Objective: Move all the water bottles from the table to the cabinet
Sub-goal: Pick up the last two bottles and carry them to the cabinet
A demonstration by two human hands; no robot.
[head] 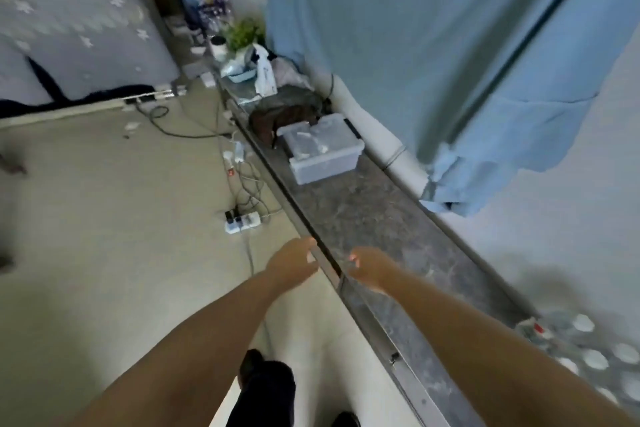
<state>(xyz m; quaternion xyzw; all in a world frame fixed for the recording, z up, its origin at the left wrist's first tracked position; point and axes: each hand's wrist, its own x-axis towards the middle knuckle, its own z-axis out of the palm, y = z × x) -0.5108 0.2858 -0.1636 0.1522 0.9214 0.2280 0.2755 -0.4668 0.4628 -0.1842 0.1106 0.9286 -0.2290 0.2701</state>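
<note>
Grey marbled stone tops the long counter (367, 215) that runs along a white wall in the head view, its metal front edge cutting slantwise across the frame. Both of the person's arms reach toward that edge. The left hand (294, 262) hangs just over the floor side of the rim, fingers loosely curled and holding nothing; the right hand (369, 267) hovers above the stone, fingers bent inward, also without a load, though blur makes it hard to tell whether either one touches the metal. The two hands sit near each other, one on each side of the rim, placed as if to work at the front of the counter, possibly a sliding door below, though no cabinet opening shows.

The water bottles (588, 350) stand bunched at the lower right, white caps up, on the counter close to the wall and well apart from both hands. None is being carried, so by this picture the moving is yet to be done for this group.

Farther along the counter sit a clear lidded plastic box (320, 152), a dark crumpled cloth (284, 111) and a small green plant (244, 33). Blue curtain (433, 45) hangs down behind them. On the floor (121, 201) lies a white power strip (242, 220) amid tangled cables, kept near the counter's foot.
</note>
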